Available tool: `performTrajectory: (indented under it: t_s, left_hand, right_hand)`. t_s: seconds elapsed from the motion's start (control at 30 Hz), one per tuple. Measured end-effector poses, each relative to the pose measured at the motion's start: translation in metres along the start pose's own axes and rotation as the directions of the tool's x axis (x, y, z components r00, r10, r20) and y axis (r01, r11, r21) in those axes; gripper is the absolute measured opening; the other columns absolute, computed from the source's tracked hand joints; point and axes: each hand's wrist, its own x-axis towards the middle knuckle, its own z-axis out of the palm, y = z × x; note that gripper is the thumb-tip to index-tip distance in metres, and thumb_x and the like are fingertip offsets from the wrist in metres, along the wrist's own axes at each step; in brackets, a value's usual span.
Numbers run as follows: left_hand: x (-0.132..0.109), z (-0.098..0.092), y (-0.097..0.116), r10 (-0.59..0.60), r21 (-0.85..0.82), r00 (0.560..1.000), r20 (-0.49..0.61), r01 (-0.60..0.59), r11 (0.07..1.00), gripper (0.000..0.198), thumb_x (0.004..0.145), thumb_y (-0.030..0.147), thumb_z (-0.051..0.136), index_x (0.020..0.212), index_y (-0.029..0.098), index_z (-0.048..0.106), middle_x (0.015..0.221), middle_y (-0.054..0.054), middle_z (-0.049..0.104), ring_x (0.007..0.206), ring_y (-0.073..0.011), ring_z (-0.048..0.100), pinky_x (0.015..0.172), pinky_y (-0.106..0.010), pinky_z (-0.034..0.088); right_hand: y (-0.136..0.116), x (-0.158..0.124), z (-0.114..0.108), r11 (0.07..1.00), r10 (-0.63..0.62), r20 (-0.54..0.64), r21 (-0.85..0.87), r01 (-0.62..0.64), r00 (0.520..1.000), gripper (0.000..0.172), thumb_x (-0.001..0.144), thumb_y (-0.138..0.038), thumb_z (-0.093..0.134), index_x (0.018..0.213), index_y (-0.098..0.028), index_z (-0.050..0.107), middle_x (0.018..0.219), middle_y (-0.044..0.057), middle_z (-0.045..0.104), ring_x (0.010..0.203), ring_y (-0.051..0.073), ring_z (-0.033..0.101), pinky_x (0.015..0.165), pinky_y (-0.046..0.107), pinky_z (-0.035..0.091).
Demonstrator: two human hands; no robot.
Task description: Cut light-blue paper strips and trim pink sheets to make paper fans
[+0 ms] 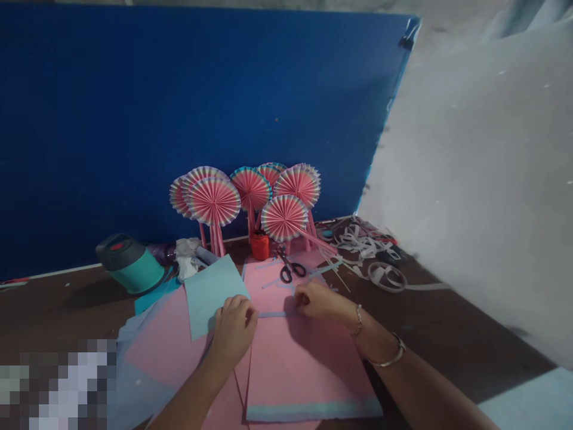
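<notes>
A pink paper sheet (308,364) lies before me, with a pale blue band along its near edge. Across its far edge runs a narrow pale blue paper strip (274,314). My left hand (235,328) is closed with bent fingers at the strip's left end, beside a light blue paper sheet (215,292). At the right end, my right hand (317,303) is closed in a pinch, its fingertips partly hidden. Black-handled scissors (290,272) rest just beyond the right hand, among thin blue paper scraps.
Several pink pleated paper fans (215,202) stand against a blue board (201,89). A red spool (260,245) sits before them. Left is a teal and dark grey container (134,266); right are tangled white strips (360,242) and a tape-like roll (387,276). More paper sheets (165,340) lie left.
</notes>
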Motion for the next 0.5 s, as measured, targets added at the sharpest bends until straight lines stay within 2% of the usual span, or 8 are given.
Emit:
performTrajectory:
  t_s: [0.5]
  left_hand:
    - [-0.0015,-0.0023,0.0024,0.007,0.01,1.0,0.005,-0.007,1.0,0.016,0.088,0.019,0.046,0.074,0.021,0.053,0.093,-0.002,0.062,0.092,-0.0198,0.053,0.078,-0.034,0.035]
  right_hand:
    - [0.0027,0.0014,0.0035,0.999,0.02,-0.009,-0.025,-0.02,1.0,0.023,0.064,-0.003,0.056,0.081,-0.013,0.069,0.077,0.005,0.071,0.07,0.015,0.062,0.056,0.019,0.037]
